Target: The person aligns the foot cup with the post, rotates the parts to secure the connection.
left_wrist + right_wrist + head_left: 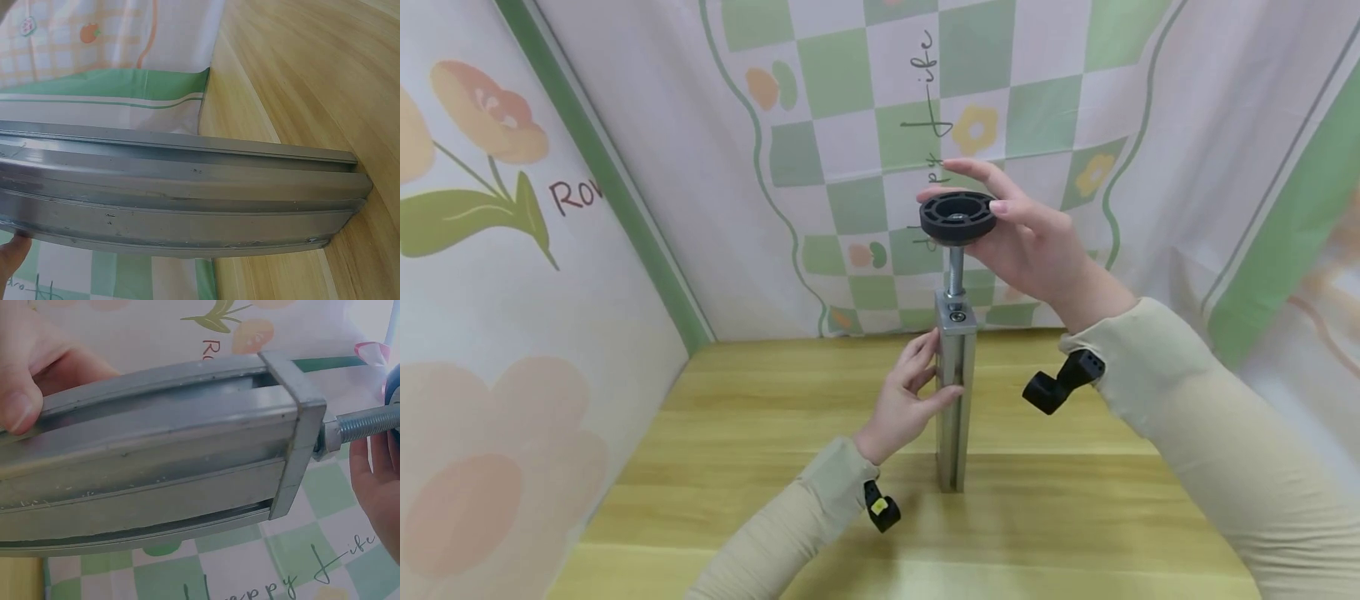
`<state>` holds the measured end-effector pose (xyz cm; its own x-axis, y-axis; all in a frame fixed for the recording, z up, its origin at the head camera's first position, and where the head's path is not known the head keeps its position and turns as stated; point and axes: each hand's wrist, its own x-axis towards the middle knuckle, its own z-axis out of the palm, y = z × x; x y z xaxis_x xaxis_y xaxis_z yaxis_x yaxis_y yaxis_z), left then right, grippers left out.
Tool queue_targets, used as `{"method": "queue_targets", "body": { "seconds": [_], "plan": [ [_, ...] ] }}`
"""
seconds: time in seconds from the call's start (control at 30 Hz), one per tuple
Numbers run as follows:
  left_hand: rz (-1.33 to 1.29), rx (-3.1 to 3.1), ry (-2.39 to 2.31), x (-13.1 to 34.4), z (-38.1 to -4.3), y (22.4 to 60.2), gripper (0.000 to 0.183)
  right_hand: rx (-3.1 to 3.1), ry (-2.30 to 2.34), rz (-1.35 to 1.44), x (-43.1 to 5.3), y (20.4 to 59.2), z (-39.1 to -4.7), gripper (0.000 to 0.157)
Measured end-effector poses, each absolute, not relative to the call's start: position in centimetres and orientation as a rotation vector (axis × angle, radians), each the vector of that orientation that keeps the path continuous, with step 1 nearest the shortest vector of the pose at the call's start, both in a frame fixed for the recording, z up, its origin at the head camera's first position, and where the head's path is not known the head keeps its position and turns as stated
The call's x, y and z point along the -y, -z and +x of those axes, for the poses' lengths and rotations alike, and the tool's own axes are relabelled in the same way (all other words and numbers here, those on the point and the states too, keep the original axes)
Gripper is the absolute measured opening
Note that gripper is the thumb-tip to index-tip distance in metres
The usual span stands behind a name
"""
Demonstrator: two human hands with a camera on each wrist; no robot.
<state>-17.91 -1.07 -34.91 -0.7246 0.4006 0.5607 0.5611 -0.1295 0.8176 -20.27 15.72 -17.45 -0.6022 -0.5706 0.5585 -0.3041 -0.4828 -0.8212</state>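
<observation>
An aluminium profile (pixel 951 417) stands upright on the table, its slotted length filling much of both wrist views. Capping its top is a metal end plate (pixel 306 419). From that plate rises a threaded rod (pixel 956 268) with a nut (pixel 331 433) at its base. The rod carries a black round levelling foot (pixel 957 230), hollow side up. My left hand (pixel 904 404) grips the profile's upper half, thumb across the front and fingers along the left side. At the top, my right hand (pixel 1033 237) holds the foot's rim between thumb and fingers, the fingers partly hidden behind it.
The profile's lower end meets the wooden table (pixel 760 400). Behind it hangs a green-and-white checked cloth (pixel 835 67), close to the table's back edge. A flower-printed curtain (pixel 475 317) closes off the left side. Black camera mounts (pixel 1060 385) sit on both wrists.
</observation>
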Motion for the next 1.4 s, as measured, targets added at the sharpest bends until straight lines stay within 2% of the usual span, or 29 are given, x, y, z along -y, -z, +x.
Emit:
{"method": "queue_targets", "body": {
  "seconds": [0.37, 0.93, 1.4],
  "plan": [
    [-1.1, 1.989, 1.976, 1.1, -18.0, 34.9, 0.071, -1.487, 2.26, -1.309, -15.8, 17.7, -20.2, 0.041],
    [-1.133, 1.947, 1.966, 1.0, -17.9, 35.1, 0.072, -1.936, 2.357, -1.04, -15.4, 17.2, -18.3, 0.037],
    [-1.137, 1.942, 1.965, 0.9, -17.9, 35.2, 0.071, -2.277, 2.358, -0.78, -14.4, 16.6, -16.8, 0.049]
  ]
}}
